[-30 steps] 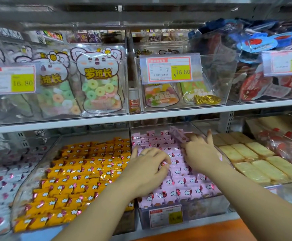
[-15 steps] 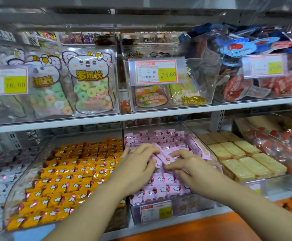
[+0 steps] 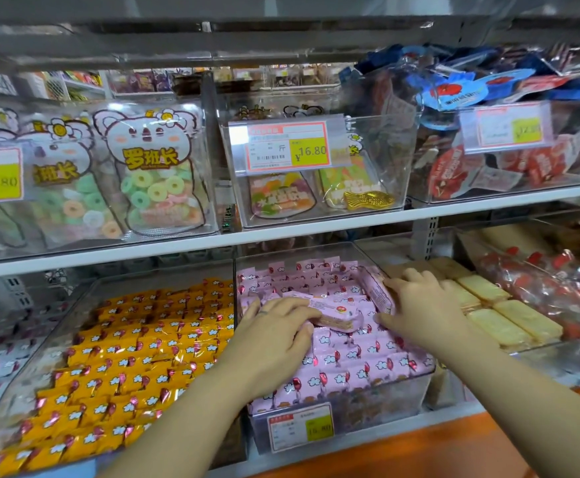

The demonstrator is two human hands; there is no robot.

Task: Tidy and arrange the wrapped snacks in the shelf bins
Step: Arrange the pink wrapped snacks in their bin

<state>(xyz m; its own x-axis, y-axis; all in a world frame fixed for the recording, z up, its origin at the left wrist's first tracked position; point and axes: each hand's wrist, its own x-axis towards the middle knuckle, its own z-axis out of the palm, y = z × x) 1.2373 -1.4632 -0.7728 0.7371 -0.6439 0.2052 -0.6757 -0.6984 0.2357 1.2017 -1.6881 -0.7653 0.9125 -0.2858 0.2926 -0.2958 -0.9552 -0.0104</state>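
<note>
A clear bin (image 3: 347, 419) on the lower shelf holds rows of pink wrapped snacks (image 3: 354, 357). Both of my hands are inside it. My left hand (image 3: 275, 336) lies palm down on the left part of the pile, fingers curled round a loose pink snack (image 3: 337, 313) that lies crooked on top. My right hand (image 3: 419, 305) is at the bin's right side, fingers spread, touching a pink snack (image 3: 376, 288) that stands on edge against the wall.
Left of it sits a bin of orange wrapped snacks (image 3: 126, 360). To the right lie pale yellow bars (image 3: 495, 312) and red-wrapped packs (image 3: 564, 288). The upper shelf (image 3: 281, 232) carries bins of gummy bags and price tags. An orange ledge (image 3: 454, 450) runs below.
Both hands have shifted within the pink bin. My right hand moved back to the right wall, and my left hand slid forward onto the loose snack. The camera came closer.
</note>
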